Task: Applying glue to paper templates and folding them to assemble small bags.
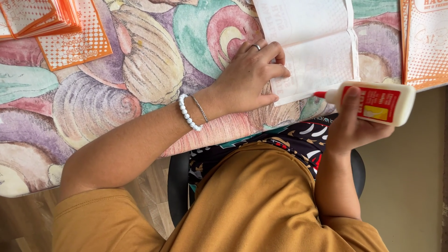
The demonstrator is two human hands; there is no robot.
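At the upper left a stack of orange-and-white printed paper bags (35, 16) lies on the shell-patterned tablecloth (116, 88). The left hand (249, 77) is pressed flat, fingers spread, on a folded white paper sheet (312, 46), holding nothing. The glue bottle (373, 102), white with a red and yellow label, is gripped by the closed right hand (352, 126), red tip at the sheet's edge. Glue could be squeezed onto the cloth if the tip drifts. More orange printed sheets (427, 42) lie at right.
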